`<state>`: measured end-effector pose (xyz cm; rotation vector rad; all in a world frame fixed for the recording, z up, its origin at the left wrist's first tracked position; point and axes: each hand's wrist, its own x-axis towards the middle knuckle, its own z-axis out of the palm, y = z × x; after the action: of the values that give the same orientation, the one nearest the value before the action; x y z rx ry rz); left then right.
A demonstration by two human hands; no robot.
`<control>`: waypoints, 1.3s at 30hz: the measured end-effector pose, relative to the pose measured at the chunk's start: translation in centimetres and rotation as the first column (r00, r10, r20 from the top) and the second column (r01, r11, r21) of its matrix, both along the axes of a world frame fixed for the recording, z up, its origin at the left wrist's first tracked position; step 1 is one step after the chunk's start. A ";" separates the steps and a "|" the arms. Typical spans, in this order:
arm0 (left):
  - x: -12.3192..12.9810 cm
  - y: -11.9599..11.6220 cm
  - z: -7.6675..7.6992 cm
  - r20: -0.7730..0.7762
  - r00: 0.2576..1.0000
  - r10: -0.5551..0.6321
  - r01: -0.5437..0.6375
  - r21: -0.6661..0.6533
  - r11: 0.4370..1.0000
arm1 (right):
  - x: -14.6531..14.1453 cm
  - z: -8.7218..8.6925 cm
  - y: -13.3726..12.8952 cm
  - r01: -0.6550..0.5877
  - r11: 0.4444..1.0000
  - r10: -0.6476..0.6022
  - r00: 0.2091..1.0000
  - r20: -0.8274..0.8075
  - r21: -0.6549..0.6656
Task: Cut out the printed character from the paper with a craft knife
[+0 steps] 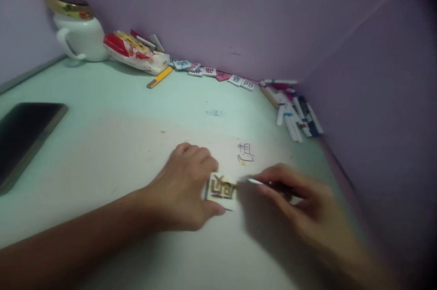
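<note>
A handwritten Chinese character, reading as 想, is showing in dark ink on the tabletop [112,144], just beyond the two hands. A large dark character is lying on the small tile [221,190] near the middle, too blurred to read. The far tiles [208,71] along the wall are bearing characters too small to make out.

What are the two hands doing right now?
Left hand: closed on the small card, pinning it to the table.
Right hand: closed around a thin pen-like tool, tip at the card's edge.
</note>
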<state>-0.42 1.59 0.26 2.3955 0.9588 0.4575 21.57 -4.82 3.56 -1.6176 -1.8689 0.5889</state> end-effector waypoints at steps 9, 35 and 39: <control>-0.2 -0.1 -0.1 0.047 0.996 -0.076 0.075 0.027 0.997 | 1.0 1.2 -0.3 -0.264 0.952 0.194 0.912 0.362 0.153; -0.3 -0.2 0.0 0.097 0.980 -0.174 0.171 0.047 0.984 | 0.2 2.1 -1.0 -0.364 0.914 0.141 0.701 0.699 0.181; -0.3 -0.1 0.0 0.096 0.980 -0.174 0.169 0.050 0.984 | 0.2 2.1 -0.9 -0.338 0.926 0.133 0.707 0.694 0.167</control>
<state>-0.71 1.53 0.23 2.4414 0.6985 0.5308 21.78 -5.76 5.62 -1.5062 -2.5742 -0.2360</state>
